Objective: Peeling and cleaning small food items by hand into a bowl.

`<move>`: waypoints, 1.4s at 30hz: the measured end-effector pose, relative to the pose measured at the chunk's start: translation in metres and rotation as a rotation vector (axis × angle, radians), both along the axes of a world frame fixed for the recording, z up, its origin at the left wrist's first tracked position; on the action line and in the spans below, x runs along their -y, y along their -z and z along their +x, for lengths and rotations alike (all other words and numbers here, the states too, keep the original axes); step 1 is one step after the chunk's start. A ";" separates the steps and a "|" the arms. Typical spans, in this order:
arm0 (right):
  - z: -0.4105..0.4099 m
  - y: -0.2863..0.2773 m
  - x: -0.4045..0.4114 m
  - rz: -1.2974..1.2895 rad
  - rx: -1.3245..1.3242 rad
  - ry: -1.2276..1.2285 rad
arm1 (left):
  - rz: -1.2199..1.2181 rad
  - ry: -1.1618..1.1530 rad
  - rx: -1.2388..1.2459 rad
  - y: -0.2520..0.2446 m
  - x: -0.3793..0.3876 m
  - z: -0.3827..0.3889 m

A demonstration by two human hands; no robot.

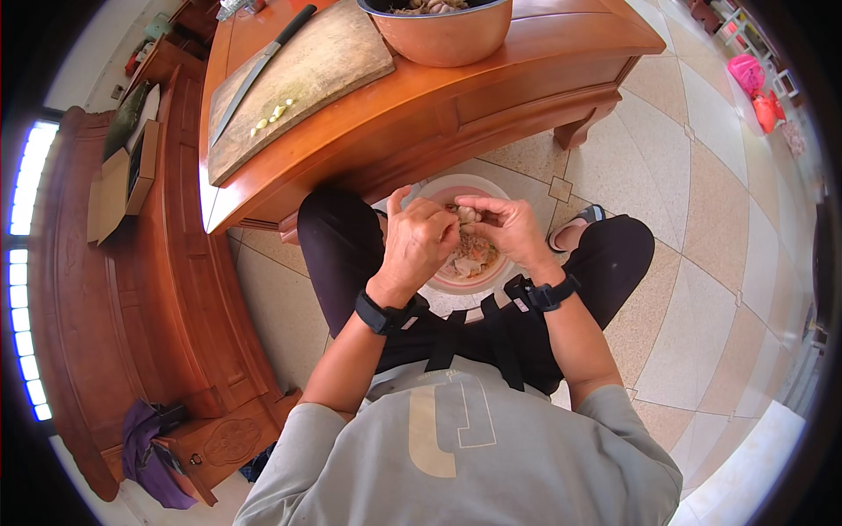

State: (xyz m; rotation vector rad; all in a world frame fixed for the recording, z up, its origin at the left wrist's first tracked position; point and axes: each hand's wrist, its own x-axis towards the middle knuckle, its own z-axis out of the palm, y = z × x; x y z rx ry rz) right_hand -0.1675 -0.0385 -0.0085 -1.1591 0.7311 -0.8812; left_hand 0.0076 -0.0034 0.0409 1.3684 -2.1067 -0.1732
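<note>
Between my knees, my right hand holds a garlic bulb by its thumb and fingers. My left hand is right beside the bulb, its fingertips bent in; whether they pinch a piece of it is hidden. Below both hands stands a round pinkish-white basin on the floor, with peelings and scraps in it. Several peeled garlic cloves lie on a wooden cutting board on the table. A knife with a black handle rests across that board.
A copper-coloured pot with more garlic bulbs stands by the edge of the wooden table. On the left, a wooden bench carries an open cardboard box and a purple cloth. Pink and red bags are at the far right.
</note>
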 end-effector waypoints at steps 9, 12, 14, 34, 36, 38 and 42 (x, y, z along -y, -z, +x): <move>0.007 0.000 -0.002 -0.081 0.127 0.050 | -0.077 -0.148 -0.106 0.006 0.000 -0.005; 0.007 -0.004 -0.002 -0.023 0.131 0.039 | -0.049 -0.177 -0.146 0.010 0.000 -0.003; 0.006 0.000 0.000 -0.021 0.150 0.026 | -0.005 -0.191 -0.179 0.011 -0.001 -0.002; 0.002 0.005 -0.003 0.108 0.222 -0.056 | 0.096 -0.161 -0.209 0.005 0.000 -0.002; 0.003 0.008 -0.002 0.086 0.236 -0.017 | 0.097 -0.154 -0.212 0.006 0.000 -0.003; 0.003 0.011 -0.001 0.084 0.239 -0.012 | 0.090 -0.165 -0.213 0.006 0.001 -0.002; 0.004 0.009 0.000 0.069 0.248 0.010 | 0.112 -0.175 -0.220 0.008 0.001 -0.002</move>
